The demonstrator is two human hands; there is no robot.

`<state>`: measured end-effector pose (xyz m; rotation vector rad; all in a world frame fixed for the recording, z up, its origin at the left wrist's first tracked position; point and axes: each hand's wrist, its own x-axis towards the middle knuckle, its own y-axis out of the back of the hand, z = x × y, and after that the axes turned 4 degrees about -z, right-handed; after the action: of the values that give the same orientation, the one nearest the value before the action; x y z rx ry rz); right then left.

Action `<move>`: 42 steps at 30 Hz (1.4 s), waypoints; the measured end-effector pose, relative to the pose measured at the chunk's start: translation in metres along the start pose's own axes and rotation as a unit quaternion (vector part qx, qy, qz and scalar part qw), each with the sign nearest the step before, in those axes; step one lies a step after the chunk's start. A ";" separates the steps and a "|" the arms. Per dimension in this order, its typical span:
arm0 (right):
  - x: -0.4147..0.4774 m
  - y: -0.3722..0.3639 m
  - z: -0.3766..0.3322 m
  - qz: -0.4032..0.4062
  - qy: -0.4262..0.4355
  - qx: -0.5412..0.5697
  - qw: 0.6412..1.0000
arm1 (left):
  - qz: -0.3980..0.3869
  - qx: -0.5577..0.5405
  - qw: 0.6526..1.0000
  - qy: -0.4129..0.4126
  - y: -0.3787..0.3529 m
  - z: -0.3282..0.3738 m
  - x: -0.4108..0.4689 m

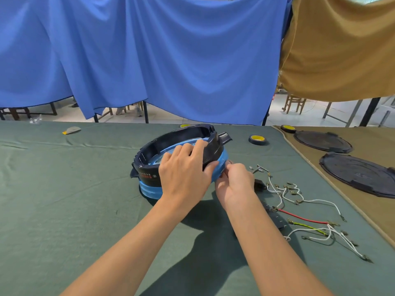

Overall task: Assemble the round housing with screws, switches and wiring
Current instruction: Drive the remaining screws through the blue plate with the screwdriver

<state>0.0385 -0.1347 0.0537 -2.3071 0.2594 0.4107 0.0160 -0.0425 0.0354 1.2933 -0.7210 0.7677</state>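
Note:
The round housing (149, 180), a blue shell with a black ring on top, stands mid-table on the green cloth. My left hand (183, 167) lies over its near right rim, fingers inside and thumb outside, gripping it. My right hand (233, 178) presses its pinched fingertips against the blue side wall on the right; whether it holds a small part there is hidden. Loose wires (303, 210), white, red and yellow-green with metal terminals, lie to the right. Small metal screws or clips (256, 168) and a small black switch (259, 184) lie near my right hand.
A roll of black tape (258, 139) with a yellow core sits behind the housing, another (288, 128) at the far right. Two black round covers (322, 141) (359, 174) lie on the brown cloth at right. Blue and tan curtains hang behind the table.

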 end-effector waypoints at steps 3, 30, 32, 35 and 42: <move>0.001 0.002 0.006 -0.017 -0.003 0.016 1.000 | -0.058 -0.037 0.996 0.048 0.002 0.002 0.007; -0.041 -0.081 -0.060 -0.314 0.081 -0.124 0.938 | -0.113 -0.287 0.926 0.218 0.071 -0.028 0.063; -0.048 -0.093 -0.064 -0.338 0.078 -0.138 0.928 | -0.107 -0.383 0.876 0.271 0.080 -0.033 0.069; -0.055 -0.105 -0.063 -0.376 0.069 -0.157 0.911 | -0.119 -0.496 0.796 0.325 0.089 -0.041 0.072; -0.046 -0.109 -0.036 -0.371 0.055 -0.219 0.901 | -0.181 -0.589 0.665 0.423 0.080 -0.064 0.055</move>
<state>0.0371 -0.0832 0.1663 -2.6404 -0.7199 -0.0670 -0.0171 0.0347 0.1159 -0.2017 -0.0514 0.3204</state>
